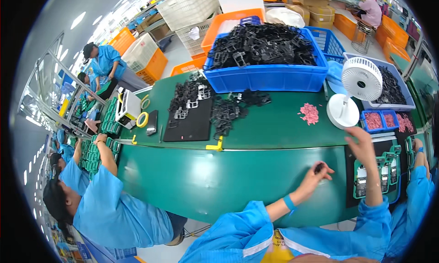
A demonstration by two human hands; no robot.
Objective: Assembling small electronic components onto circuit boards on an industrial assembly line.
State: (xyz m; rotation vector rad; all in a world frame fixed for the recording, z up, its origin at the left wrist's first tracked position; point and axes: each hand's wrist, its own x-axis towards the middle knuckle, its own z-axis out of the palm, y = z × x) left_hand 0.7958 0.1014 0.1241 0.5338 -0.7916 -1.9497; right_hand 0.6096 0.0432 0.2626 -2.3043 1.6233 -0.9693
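My left hand (316, 175) is above the green table mat (219, 190), its fingers curled around a small black part (319, 168). Farther right, my right hand (361, 146) is raised just below the white desk fan (344, 111). Its fingers reach out to the left and look apart, with nothing visible in them. Beneath my right forearm, green fixtures (388, 171) holding silver-and-black pieces lie on a black mat (350, 190). Beyond my hands is a loose pile of small pink pieces (309, 114).
A blue crate (270, 79) heaped with black plastic frames stands at the back. Small blue bins (379, 120) of pink pieces sit right of the fan. More frames cover a black board (187, 130). Co-workers sit at left (123, 212) and far right (416, 190). A yellow bracket (215, 146) marks the table seam.
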